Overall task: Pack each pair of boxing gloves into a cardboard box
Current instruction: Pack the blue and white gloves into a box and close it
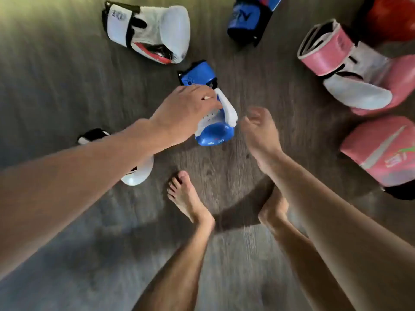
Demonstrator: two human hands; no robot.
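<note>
Blue glove [214,133], gripped by left hand [183,114], right hand [261,131] empty

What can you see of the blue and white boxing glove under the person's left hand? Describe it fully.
The blue and white glove looks like glossy padded leather: blue cuff pointing away, white palm and thumb, rounded blue fist end nearest the person. It is over the wooden floor; lifted or resting, I cannot tell. The left hand grips its middle from above. The right hand hovers beside it, not touching.
</note>
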